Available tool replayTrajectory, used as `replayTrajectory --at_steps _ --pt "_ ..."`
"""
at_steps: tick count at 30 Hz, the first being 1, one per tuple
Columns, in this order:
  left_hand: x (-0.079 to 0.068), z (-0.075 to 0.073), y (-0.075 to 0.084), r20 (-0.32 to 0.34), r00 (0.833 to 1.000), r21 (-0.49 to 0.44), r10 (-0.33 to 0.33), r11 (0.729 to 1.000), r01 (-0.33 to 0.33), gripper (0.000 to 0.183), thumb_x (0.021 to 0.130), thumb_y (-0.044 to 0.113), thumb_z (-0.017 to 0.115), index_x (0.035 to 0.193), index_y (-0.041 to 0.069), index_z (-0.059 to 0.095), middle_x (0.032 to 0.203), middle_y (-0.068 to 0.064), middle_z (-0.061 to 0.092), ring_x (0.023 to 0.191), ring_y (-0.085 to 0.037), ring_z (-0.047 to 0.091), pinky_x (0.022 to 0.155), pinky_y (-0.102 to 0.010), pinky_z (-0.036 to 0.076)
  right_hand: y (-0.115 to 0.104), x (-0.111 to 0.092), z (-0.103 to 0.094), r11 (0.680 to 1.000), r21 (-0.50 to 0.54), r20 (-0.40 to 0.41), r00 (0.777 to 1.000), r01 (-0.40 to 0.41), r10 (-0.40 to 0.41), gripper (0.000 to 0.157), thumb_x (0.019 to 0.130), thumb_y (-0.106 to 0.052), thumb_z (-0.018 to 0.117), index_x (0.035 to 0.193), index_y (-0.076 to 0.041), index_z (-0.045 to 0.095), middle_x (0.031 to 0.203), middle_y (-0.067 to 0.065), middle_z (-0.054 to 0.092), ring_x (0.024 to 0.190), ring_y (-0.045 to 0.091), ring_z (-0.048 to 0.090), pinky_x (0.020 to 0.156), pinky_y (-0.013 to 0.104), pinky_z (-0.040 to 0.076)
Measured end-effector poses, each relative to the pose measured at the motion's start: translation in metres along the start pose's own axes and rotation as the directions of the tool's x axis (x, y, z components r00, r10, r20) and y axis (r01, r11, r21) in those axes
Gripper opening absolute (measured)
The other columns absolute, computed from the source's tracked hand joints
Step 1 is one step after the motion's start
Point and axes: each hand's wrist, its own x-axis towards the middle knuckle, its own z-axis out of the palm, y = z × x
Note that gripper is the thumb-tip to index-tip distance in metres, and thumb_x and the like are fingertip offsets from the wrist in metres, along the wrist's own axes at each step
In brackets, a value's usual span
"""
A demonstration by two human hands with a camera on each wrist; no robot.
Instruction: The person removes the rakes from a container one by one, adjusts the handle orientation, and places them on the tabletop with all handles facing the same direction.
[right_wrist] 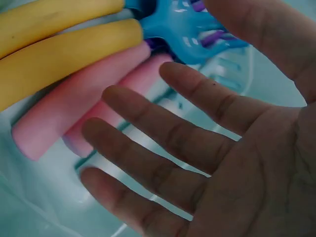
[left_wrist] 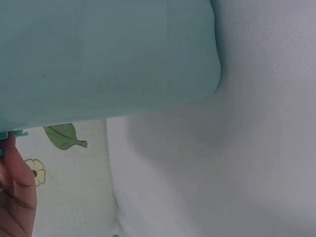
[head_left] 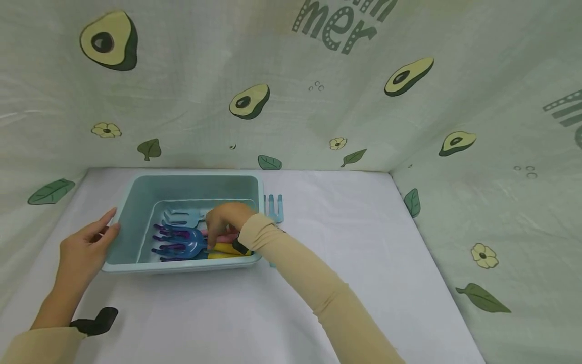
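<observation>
A light blue-green plastic bin point(head_left: 186, 181) holds several small garden hand forks. One blue fork point(head_left: 192, 243) has a yellow handle point(right_wrist: 74, 54) and lies over purple tines; pink handles point(right_wrist: 81, 101) are beside it. Near the bin's back lies a light blue fork point(head_left: 182, 217). Over the handles, my right hand point(head_left: 227, 220) reaches in from the right; its fingers are spread in the right wrist view and grip nothing. My left hand point(head_left: 86, 253) is at the bin's left side, thumb and fingers against the rim; exact contact is unclear.
Light blue fork tines point(head_left: 276, 208) stick out past the bin's right side, on the white tabletop point(head_left: 345, 227). A pale curtain with printed avocados point(head_left: 249, 101) closes off the back and sides. A black wrist strap point(head_left: 97, 321) is on the left arm.
</observation>
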Motion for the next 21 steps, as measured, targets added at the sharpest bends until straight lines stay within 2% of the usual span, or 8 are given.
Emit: replayTrajectory --at_steps 2,4,6,10,11,13,18,21 --pt "0.001 0.0 0.001 -0.004 1.0 -0.004 -0.001 1.0 0.001 0.047 0.092 0.034 0.048 0.136 0.02 0.038 0.083 0.007 0.056 0.062 0.005 0.038 0.048 -0.011 0.037 0.001 0.004 0.003 0.997 -0.071 -0.013 1.0 -0.027 0.026 0.04 0.075 -0.043 0.069 0.106 -0.02 0.056 0.125 -0.008 0.05 0.097 0.012 0.049 0.071 0.024 0.04" --pt "0.001 0.001 0.001 -0.008 1.0 -0.004 -0.008 1.0 0.008 0.047 0.091 0.035 0.048 0.135 0.02 0.039 0.076 0.02 0.048 0.061 0.005 0.038 0.048 -0.012 0.037 0.0 0.007 0.007 0.992 -0.112 -0.035 0.998 -0.054 0.051 0.045 0.072 -0.045 0.072 0.109 -0.024 0.056 0.127 -0.01 0.05 0.1 0.009 0.047 0.078 0.025 0.041" --pt "0.002 0.001 0.001 -0.014 1.0 -0.009 -0.015 1.0 0.015 0.047 0.091 0.035 0.049 0.135 0.02 0.04 0.074 0.028 0.04 0.062 0.005 0.038 0.048 -0.013 0.037 0.001 0.009 0.009 0.986 -0.146 -0.061 0.995 -0.083 0.075 0.051 0.069 -0.048 0.073 0.112 -0.028 0.057 0.129 -0.013 0.049 0.104 0.006 0.047 0.085 0.026 0.041" --pt "0.001 0.002 0.0 -0.022 1.0 -0.005 -0.017 1.0 0.017 0.047 0.091 0.035 0.049 0.135 0.021 0.039 0.078 0.016 0.049 0.063 0.005 0.038 0.049 -0.01 0.036 0.0 0.015 0.014 0.986 -0.119 -0.071 0.992 -0.116 0.109 0.056 0.068 -0.047 0.074 0.118 -0.031 0.055 0.131 -0.015 0.048 0.11 0.006 0.046 0.09 0.027 0.04" --pt "0.001 0.002 0.0 -0.023 1.0 -0.005 -0.016 1.0 0.016 0.047 0.091 0.035 0.049 0.135 0.021 0.039 0.08 0.012 0.052 0.062 0.005 0.038 0.049 -0.01 0.036 0.001 0.016 0.015 0.987 -0.116 -0.071 0.992 -0.114 0.106 0.055 0.069 -0.046 0.074 0.118 -0.031 0.055 0.132 -0.015 0.047 0.109 0.005 0.046 0.089 0.026 0.04" --pt "0.0 0.002 0.0 -0.024 1.0 -0.003 -0.015 1.0 0.015 0.047 0.091 0.035 0.049 0.135 0.021 0.04 0.079 0.012 0.052 0.063 0.004 0.038 0.049 -0.01 0.035 0.001 0.018 0.017 0.989 -0.114 -0.073 0.994 -0.095 0.087 0.05 0.071 -0.042 0.073 0.116 -0.03 0.056 0.127 -0.015 0.05 0.102 0.005 0.047 0.082 0.024 0.041" --pt "0.0 0.001 0.0 -0.03 0.999 -0.012 -0.015 1.0 0.015 0.046 0.091 0.034 0.049 0.135 0.021 0.04 0.073 0.032 0.038 0.064 0.006 0.038 0.05 -0.01 0.035 0.002 0.024 0.022 0.991 -0.099 -0.1 0.992 -0.086 0.076 0.03 0.076 -0.031 0.071 0.103 -0.026 0.058 0.108 -0.01 0.055 0.064 0.005 0.045 0.056 0.019 0.037" --pt "0.0 0.001 0.0 -0.034 0.999 -0.02 -0.016 1.0 0.015 0.045 0.091 0.033 0.05 0.134 0.022 0.041 0.072 0.034 0.037 0.064 0.006 0.037 0.051 -0.009 0.034 0.002 0.027 0.023 0.99 -0.098 -0.126 0.988 -0.103 0.091 0.023 0.077 -0.025 0.071 0.096 -0.024 0.058 0.101 -0.008 0.055 0.053 0.005 0.043 0.049 0.018 0.036"
